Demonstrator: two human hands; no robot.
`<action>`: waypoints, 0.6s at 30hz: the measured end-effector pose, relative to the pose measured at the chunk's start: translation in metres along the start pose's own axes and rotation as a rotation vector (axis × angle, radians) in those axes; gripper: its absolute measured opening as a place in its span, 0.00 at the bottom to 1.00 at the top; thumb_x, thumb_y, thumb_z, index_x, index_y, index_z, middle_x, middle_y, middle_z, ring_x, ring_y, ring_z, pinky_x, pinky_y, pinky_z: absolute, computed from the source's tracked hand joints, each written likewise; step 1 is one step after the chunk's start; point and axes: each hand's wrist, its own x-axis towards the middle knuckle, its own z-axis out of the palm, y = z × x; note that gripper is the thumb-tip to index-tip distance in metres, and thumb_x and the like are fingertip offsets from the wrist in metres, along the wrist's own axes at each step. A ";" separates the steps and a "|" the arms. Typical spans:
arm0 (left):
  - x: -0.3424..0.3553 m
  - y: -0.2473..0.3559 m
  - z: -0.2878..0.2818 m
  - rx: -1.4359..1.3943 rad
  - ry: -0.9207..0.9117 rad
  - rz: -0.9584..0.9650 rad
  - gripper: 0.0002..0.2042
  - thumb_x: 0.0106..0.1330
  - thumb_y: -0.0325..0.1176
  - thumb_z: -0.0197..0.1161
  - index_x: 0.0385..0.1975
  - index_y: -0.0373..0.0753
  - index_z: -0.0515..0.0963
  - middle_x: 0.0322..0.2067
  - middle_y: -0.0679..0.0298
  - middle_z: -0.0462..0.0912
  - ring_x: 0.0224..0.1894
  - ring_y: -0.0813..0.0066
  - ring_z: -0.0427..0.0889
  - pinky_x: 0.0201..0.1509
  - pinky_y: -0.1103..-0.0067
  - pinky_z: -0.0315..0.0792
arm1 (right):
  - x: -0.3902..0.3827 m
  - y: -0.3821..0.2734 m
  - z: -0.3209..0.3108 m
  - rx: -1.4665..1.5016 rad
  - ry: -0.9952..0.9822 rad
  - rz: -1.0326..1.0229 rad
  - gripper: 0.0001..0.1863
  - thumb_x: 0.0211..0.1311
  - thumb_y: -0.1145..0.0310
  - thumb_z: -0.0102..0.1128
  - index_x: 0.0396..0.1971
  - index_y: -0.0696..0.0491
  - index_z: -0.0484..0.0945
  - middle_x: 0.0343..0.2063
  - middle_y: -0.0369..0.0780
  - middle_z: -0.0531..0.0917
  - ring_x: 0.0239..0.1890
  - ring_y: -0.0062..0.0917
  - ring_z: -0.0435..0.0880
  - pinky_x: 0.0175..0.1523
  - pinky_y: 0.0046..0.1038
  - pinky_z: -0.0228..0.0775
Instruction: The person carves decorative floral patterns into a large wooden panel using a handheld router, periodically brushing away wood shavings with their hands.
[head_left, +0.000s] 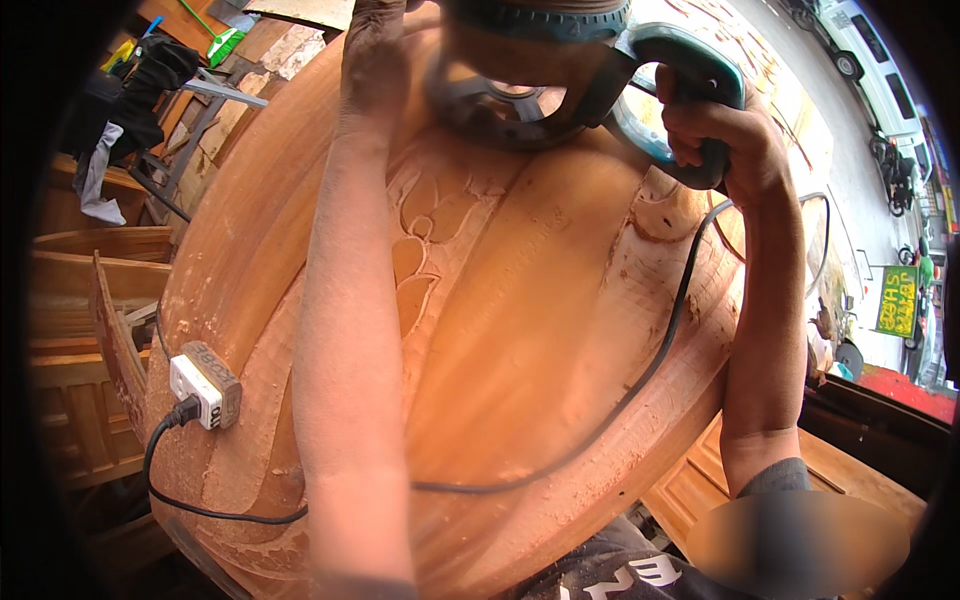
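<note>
A router (530, 60) with a dark round base and a teal body stands on a large carved wooden panel (520, 270), at the top of the view. My right hand (735, 140) is wrapped around its looped side handle. At the upper left, my left hand (375, 60) is beside the router's base; its fingers are smeared and partly cut off by the frame, so what they hold is hidden. Carved leaf shapes and grooves run along the panel, dusted with wood shavings. A black cord (655, 365) crosses the panel and passes under my left forearm.
On the panel's left side, a black plug sits in a white socket (195, 390) against a small wooden block (228, 378). Wooden furniture parts (90, 400) stand at the left. A green broom (226, 45) lies far left. Vehicles, including a white van (870, 60), stand at the right.
</note>
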 end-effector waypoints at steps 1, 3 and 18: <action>0.001 -0.001 -0.001 0.007 0.038 -0.018 0.30 0.80 0.62 0.50 0.68 0.45 0.72 0.51 0.70 0.83 0.45 0.78 0.79 0.54 0.76 0.71 | 0.000 0.000 0.000 0.001 -0.001 0.003 0.10 0.56 0.66 0.68 0.33 0.56 0.82 0.17 0.33 0.75 0.19 0.16 0.71 0.28 0.23 0.61; -0.002 -0.001 0.000 -0.007 -0.006 -0.014 0.29 0.80 0.61 0.51 0.68 0.45 0.72 0.51 0.70 0.83 0.45 0.78 0.79 0.55 0.75 0.71 | -0.002 -0.001 0.001 0.021 -0.007 -0.013 0.10 0.55 0.66 0.68 0.33 0.56 0.82 0.17 0.33 0.76 0.19 0.17 0.72 0.28 0.23 0.61; -0.005 0.004 -0.002 -0.130 -0.089 -0.018 0.25 0.82 0.56 0.49 0.68 0.47 0.74 0.58 0.73 0.80 0.57 0.79 0.76 0.64 0.72 0.66 | -0.009 -0.006 0.003 0.038 0.011 0.036 0.17 0.50 0.68 0.68 0.41 0.57 0.80 0.18 0.32 0.71 0.19 0.18 0.71 0.27 0.23 0.62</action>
